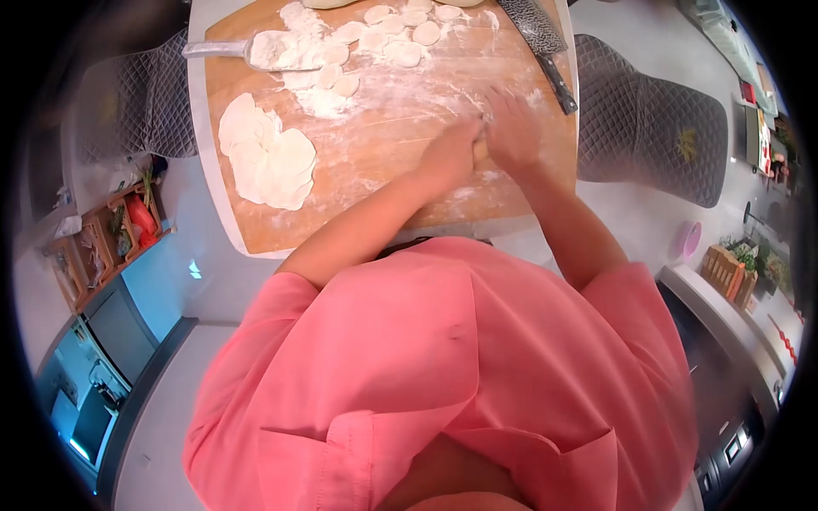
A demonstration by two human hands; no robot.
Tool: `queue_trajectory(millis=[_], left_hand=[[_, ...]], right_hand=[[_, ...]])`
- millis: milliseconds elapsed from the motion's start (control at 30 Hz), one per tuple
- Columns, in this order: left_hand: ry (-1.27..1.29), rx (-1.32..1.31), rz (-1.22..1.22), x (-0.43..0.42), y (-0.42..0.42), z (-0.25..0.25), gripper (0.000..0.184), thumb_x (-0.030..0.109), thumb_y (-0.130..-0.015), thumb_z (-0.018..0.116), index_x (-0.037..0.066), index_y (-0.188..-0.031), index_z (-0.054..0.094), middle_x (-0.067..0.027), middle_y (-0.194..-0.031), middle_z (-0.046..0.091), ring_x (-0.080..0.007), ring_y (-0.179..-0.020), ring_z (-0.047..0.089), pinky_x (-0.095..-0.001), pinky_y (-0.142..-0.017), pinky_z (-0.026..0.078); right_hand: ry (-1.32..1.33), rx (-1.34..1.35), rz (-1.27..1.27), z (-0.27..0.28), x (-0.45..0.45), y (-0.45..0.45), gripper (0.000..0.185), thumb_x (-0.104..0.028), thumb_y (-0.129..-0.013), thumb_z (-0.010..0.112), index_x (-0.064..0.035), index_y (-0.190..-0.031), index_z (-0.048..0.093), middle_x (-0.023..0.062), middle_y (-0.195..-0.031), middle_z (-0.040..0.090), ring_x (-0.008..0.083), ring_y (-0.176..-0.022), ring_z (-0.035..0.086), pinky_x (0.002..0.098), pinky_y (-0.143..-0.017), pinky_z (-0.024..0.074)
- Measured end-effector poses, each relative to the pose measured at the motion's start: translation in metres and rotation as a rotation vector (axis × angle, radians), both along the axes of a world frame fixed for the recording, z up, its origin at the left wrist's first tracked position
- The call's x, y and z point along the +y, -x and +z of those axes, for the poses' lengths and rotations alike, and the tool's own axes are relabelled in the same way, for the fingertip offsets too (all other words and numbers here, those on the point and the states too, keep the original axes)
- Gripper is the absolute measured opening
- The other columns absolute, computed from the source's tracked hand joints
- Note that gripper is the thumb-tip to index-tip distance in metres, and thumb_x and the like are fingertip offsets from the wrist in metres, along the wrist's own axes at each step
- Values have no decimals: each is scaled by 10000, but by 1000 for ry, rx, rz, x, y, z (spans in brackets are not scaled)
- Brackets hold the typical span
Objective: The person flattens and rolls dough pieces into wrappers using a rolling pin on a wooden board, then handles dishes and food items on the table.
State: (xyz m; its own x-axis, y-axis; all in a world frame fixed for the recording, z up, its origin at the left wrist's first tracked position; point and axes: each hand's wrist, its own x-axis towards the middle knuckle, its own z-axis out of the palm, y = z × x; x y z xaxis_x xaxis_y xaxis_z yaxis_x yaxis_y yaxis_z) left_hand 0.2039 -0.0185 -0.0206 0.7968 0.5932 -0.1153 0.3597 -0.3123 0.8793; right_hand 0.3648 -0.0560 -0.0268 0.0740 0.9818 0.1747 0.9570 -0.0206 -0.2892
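Observation:
Over the floured wooden board (pixel 366 153), both hands meet right of the middle. My left hand (pixel 452 152) is closed with its fingertips turned toward my right hand; what they grip is hidden. My right hand (pixel 514 132) lies nearly flat, fingers stretched forward and a little blurred. A small tan piece (pixel 481 152) shows between the hands, too little of it to name. Overlapping rolled dough wrappers (pixel 268 157) lie at the board's left. Several small dough discs (pixel 400 51) sit in the flour farther back.
A metal scoop (pixel 285 53) with flour rests at the back left, its handle past the board's edge. A cleaver (pixel 537 38) lies at the back right, handle toward me. Quilted grey chairs (pixel 652 123) flank the table. Wooden shelves (pixel 111 234) stand at far left.

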Motion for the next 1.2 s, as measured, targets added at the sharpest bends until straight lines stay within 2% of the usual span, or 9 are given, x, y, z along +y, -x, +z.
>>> queue_trajectory(millis=[67, 200, 333, 500, 667, 733, 800, 1000, 1200], left_hand=[[105, 73, 290, 20, -11, 12, 269, 78, -925, 472, -3, -1162, 569, -270, -1229, 561, -420, -1135, 531, -450, -966, 426], [-13, 305, 93, 52, -29, 20, 216, 137, -828, 580, -9, -986, 607, -229, -1009, 643, -409, -983, 598, -465, -870, 486], [-95, 501, -128, 49, -24, 14, 227, 158, -832, 578, 9, -1001, 609, -218, -1006, 650, -403, -981, 607, -462, -858, 489], [-16, 257, 253, 32, -20, 15, 168, 128, -825, 557, 21, -915, 652, -206, -973, 673, -391, -956, 626, -477, -827, 503], [-186, 324, 173, 53, -19, 13, 143, 128, -801, 586, 20, -883, 630, -193, -897, 673, -381, -915, 638, -466, -792, 507], [163, 325, 198, 49, -10, 34, 136, 123, -797, 587, 25, -880, 633, -191, -907, 679, -372, -898, 647, -463, -784, 506], [179, 387, 165, 46, -3, 36, 126, 106, -790, 589, 25, -876, 632, -188, -907, 683, -362, -908, 652, -456, -790, 507], [-123, 489, 235, 49, -8, 31, 178, 161, -801, 573, 64, -922, 661, -171, -922, 691, -362, -922, 652, -443, -801, 508], [201, 356, 281, 44, 24, 20, 207, 198, -804, 578, 76, -947, 666, -164, -908, 687, -369, -877, 643, -443, -782, 505]], right_hand=[[-14, 44, -22, -5, 29, -1, 446, -104, -820, 534, -35, -1260, 538, 155, -1300, 566, 351, -1171, 523, 454, -987, 416], [-24, 42, -112, -9, 49, 2, 477, -80, -835, 508, -37, -1309, 509, 155, -1354, 530, 361, -1210, 494, 461, -1011, 397], [19, 5, -30, -2, -12, -4, 489, -78, -838, 497, -39, -1325, 498, 157, -1354, 525, 360, -1230, 478, 465, -1014, 390], [32, 59, -60, -8, 8, 1, 501, -101, -844, 498, -40, -1341, 486, 149, -1386, 507, 343, -1300, 437, 467, -1044, 368], [-8, 29, -108, -13, 30, 3, 514, -89, -834, 503, -37, -1345, 483, 149, -1400, 500, 338, -1284, 458, 464, -1035, 379], [19, 37, -65, -10, 0, -1, 508, -88, -832, 505, -34, -1336, 488, 149, -1401, 500, 334, -1276, 467, 462, -1030, 385], [17, 36, -23, 0, -24, -1, 494, -92, -835, 509, -19, -1323, 492, 162, -1395, 504, 330, -1266, 480, 465, -1015, 397], [59, 36, -148, -2, 54, 14, 511, -125, -850, 525, -35, -1351, 480, 158, -1403, 500, 341, -1267, 477, 468, -1015, 397], [44, -38, -15, 4, -33, 11, 517, -158, -865, 508, -42, -1367, 469, 149, -1403, 504, 331, -1299, 450, 466, -1021, 386]])
